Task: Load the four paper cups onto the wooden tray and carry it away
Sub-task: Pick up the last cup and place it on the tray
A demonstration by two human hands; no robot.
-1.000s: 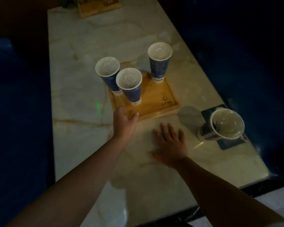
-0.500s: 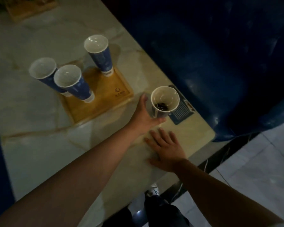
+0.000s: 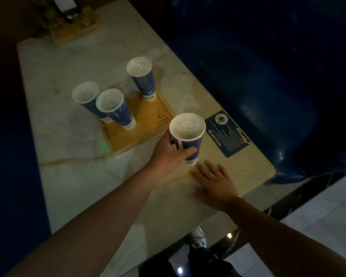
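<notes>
A square wooden tray [image 3: 148,120] lies on the marble table [image 3: 68,136]. Three blue paper cups stand on it: one at its far corner [image 3: 142,78], one at its left corner [image 3: 88,98] and one just in front of that [image 3: 114,108]. My left hand [image 3: 168,154] is wrapped around a fourth blue cup [image 3: 188,134], holding it just off the tray's near right edge, close above the table. My right hand [image 3: 216,182] rests flat on the table, fingers spread, right beside the held cup's base.
A dark blue printed card [image 3: 227,133] lies on the table right of the held cup. Another wooden holder with items [image 3: 74,29] stands at the table's far end. Blue seating [image 3: 268,76] borders the right side. The table's near edge drops to a tiled floor [image 3: 318,212].
My left hand left the tray's near edge, reached right to the fourth cup by the card, closed on it and brought it toward the tray. My right hand stayed flat on the table.
</notes>
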